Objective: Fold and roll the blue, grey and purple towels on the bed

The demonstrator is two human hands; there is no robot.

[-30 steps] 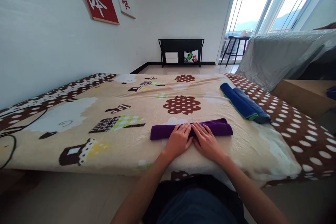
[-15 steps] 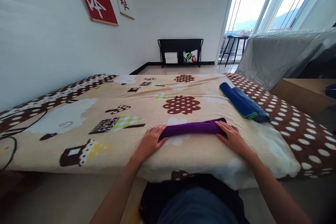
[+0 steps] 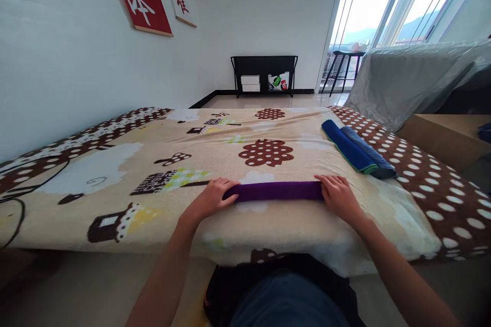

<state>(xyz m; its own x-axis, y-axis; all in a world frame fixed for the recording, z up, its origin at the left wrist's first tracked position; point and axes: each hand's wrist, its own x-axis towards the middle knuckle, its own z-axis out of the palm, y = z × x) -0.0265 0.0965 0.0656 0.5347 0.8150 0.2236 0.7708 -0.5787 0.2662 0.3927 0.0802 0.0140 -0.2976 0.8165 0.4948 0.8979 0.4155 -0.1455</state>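
A purple rolled-up towel (image 3: 278, 191) lies sideways on the patterned blanket (image 3: 207, 219), close to the bed's front edge. My left hand (image 3: 215, 195) is closed around its left end, thumb on the near side. At the right end, my right hand (image 3: 339, 195) grips the roll with fingers over the top. Between my hands the roll looks straight and smooth; its two ends are hidden by my fingers. To the right, a blue towel roll with a green edge (image 3: 347, 147) and a grey-blue roll (image 3: 370, 153) lie side by side on the blanket.
A brown polka-dot sheet (image 3: 433, 189) borders the blanket. Beyond the bed stand a black rack (image 3: 264, 67) and a dark stool (image 3: 343, 69). Plastic-covered furniture (image 3: 414, 76) and a cardboard box (image 3: 445, 135) are on the right. A wall runs along the left.
The purple roll has shifted slightly left and lies straighter, with the loose fold at its right end no longer showing. Both hands have moved with its ends.
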